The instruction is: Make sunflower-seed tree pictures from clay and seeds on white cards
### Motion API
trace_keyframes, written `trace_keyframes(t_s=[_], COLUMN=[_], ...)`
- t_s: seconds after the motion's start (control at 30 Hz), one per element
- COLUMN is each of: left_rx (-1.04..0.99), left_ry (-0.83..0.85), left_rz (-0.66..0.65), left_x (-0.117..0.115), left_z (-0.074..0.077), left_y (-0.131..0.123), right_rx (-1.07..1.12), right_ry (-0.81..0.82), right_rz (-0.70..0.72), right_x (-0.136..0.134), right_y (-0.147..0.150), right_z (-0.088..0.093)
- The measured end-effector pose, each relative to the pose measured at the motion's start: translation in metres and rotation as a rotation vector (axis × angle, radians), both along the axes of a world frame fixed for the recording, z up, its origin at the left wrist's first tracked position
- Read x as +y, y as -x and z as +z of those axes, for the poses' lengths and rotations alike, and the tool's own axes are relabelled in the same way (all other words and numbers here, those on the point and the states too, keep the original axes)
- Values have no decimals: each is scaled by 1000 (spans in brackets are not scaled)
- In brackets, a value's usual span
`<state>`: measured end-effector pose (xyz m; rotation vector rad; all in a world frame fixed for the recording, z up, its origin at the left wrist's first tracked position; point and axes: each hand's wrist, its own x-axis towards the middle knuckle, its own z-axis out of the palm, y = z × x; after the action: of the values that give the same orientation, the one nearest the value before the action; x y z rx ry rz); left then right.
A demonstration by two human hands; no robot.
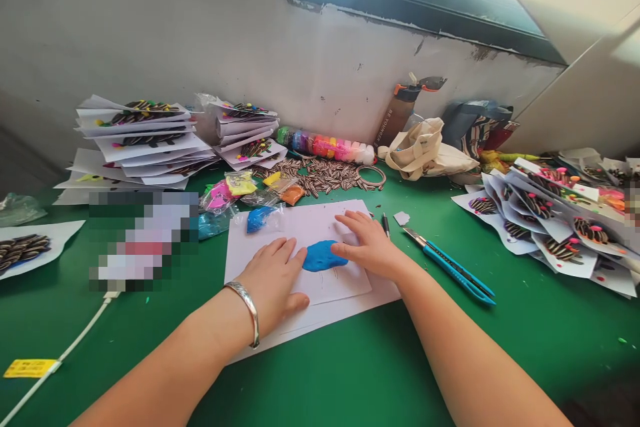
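A flattened oval of blue modelling clay point(323, 257) lies on white paper point(300, 225), with a few pencil lines showing below it. My left hand point(275, 277), with a silver bracelet at the wrist, rests on the paper, its fingers stretched out and one fingertip at the clay's left edge. At the clay's right edge is the thumb of my right hand point(367, 243), whose fingers are spread. Neither hand holds anything. Just beyond my left hand, a clear bag of blue clay point(260, 219) lies on the paper.
A blue utility knife point(453, 267) and a pen point(385, 225) lie right of the paper. Behind are bagged coloured clays point(240, 183), a pile of striped seeds point(320, 173) and a bottle point(397, 113). Paper stacks point(145, 140) stand left, more papers point(550, 213) right. A white cable point(75, 350) crosses the left.
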<state>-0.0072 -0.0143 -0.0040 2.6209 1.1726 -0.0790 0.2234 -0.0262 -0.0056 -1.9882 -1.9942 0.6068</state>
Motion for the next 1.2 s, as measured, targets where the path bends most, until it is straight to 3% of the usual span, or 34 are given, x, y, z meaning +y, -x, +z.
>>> trace_keyframes(t_s=[0.8, 1.2], left_rx=[80, 64], left_ry=[34, 15], left_rz=[-2, 9], left_x=[-1, -2], left_z=[13, 8], left_y=[-5, -4], right_rx=[-87, -140], right_ry=[37, 77], right_rz=[-73, -73], right_x=[-2, -1], right_y=[26, 32], right_z=[-4, -3])
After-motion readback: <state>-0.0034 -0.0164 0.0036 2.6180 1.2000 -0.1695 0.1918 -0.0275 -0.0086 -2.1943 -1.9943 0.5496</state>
